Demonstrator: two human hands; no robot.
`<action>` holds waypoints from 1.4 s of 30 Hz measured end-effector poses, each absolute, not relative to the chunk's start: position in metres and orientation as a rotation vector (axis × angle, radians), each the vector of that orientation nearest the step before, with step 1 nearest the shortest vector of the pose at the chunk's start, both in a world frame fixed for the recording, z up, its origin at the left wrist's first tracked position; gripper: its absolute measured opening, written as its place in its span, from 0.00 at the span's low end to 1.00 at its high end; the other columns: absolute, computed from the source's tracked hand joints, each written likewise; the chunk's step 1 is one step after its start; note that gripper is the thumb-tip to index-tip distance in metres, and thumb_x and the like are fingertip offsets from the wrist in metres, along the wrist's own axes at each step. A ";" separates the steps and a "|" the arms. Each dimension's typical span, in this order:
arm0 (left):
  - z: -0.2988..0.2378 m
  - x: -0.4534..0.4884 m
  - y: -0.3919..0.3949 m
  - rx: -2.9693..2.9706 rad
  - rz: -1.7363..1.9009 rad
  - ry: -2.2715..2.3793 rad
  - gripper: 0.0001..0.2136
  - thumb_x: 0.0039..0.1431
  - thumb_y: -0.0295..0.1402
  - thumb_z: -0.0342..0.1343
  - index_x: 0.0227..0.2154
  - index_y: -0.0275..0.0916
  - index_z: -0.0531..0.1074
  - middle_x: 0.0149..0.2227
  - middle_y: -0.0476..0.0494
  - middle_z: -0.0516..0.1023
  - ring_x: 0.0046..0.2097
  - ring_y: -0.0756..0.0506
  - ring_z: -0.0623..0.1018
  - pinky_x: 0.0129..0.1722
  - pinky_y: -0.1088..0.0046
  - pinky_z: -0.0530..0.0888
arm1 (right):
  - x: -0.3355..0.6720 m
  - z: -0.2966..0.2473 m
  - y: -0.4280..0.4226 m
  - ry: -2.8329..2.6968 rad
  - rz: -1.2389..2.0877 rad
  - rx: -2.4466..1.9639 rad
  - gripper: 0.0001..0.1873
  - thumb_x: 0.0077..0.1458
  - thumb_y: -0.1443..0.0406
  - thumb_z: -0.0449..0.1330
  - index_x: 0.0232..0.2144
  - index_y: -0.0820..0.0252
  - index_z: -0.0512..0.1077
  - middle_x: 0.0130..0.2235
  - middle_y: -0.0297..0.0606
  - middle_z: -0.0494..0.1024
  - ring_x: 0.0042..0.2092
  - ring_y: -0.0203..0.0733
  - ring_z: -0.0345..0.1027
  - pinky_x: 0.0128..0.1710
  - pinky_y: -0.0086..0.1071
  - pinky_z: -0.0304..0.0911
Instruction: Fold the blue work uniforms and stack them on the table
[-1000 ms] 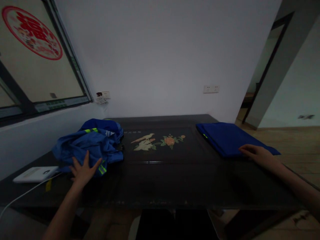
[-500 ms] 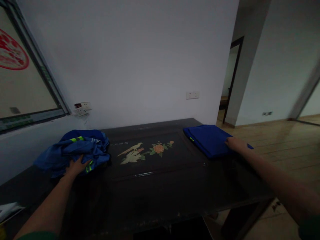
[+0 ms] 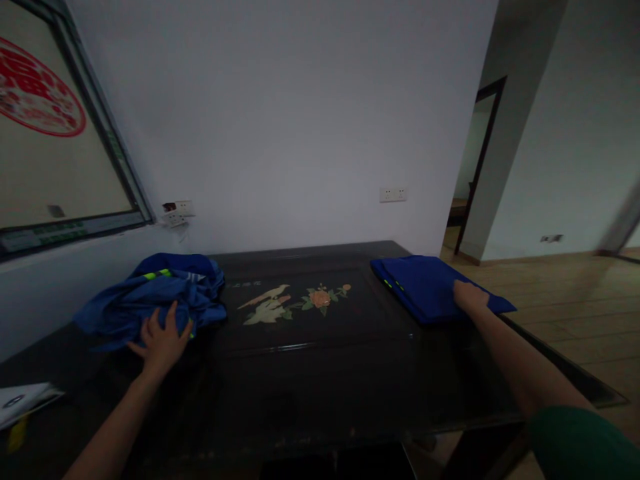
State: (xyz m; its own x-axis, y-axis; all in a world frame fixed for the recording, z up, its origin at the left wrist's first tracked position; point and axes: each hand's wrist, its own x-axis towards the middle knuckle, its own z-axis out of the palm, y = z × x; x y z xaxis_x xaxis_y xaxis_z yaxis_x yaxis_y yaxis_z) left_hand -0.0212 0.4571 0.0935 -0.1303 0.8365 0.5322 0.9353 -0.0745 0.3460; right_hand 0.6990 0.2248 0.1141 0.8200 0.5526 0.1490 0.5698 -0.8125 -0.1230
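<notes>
A rumpled heap of blue clothing point(image 3: 170, 293) with yellow-green strips lies at the table's left. My left hand point(image 3: 165, 337) is at its near side, fingers spread and touching the fabric. On the right lies a flat, folded blue garment point(image 3: 420, 283) with small yellow-green marks along its left edge. My right hand point(image 3: 470, 297) is closed on this folded garment near its right side, the fingertips hidden. Past that hand, a pointed flap of the cloth sticks out to the right.
The dark table point(image 3: 325, 387) has an inlaid bird-and-flower picture. White papers point(image 3: 25, 400) and a yellow item point(image 3: 17, 433) lie at its left front. A wall with sockets point(image 3: 393, 195) stands behind, a window point(image 3: 60, 153) at left, wooden floor point(image 3: 560, 293) at right.
My left hand has shifted slightly right, its fingers more spread on the heap. The folded garment's right flap sticks out further beside my right hand. The view has turned a little left.
</notes>
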 end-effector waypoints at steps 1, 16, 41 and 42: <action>0.094 -0.020 0.456 -1.979 -0.976 -2.007 0.28 0.63 0.47 0.41 0.65 0.43 0.51 0.67 0.31 0.47 0.65 0.25 0.51 0.56 0.32 0.49 | 0.697 0.115 0.225 -0.901 -0.164 -2.841 0.21 0.62 0.70 0.43 0.48 0.70 0.73 0.48 0.63 0.74 0.50 0.62 0.70 0.45 0.48 0.64; 0.125 0.017 0.432 -2.283 -0.890 -1.690 0.21 0.60 0.33 0.46 0.57 0.42 0.65 0.60 0.37 0.63 0.60 0.35 0.63 0.60 0.43 0.52 | 0.676 0.210 0.206 -1.493 -0.680 -2.407 0.19 0.58 0.60 0.55 0.17 0.56 0.63 0.17 0.41 0.67 0.26 0.45 0.65 0.28 0.40 0.58; 0.167 0.202 0.285 -3.101 -1.749 -0.968 0.16 0.61 0.42 0.52 0.50 0.43 0.68 0.48 0.43 0.77 0.48 0.41 0.77 0.48 0.64 0.73 | 0.471 0.381 0.206 -1.700 -0.504 -1.572 0.21 0.61 0.52 0.51 0.21 0.58 0.61 0.22 0.32 0.61 0.27 0.36 0.55 0.29 0.32 0.49; 0.174 0.189 0.289 -3.008 -1.786 -0.966 0.16 0.61 0.42 0.52 0.49 0.43 0.69 0.49 0.44 0.77 0.48 0.41 0.77 0.48 0.65 0.73 | 0.475 0.377 0.205 -1.700 -0.450 -1.587 0.22 0.61 0.52 0.51 0.20 0.58 0.59 0.21 0.31 0.59 0.26 0.34 0.53 0.28 0.32 0.48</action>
State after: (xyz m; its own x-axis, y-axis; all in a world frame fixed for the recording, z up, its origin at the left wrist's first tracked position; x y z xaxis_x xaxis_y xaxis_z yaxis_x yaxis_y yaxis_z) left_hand 0.1890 0.2892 0.1735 0.4104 0.6462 0.6435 0.1852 -0.7500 0.6350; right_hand 0.4753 0.2054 0.3774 0.0544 0.6924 0.7195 0.9576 0.1681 -0.2341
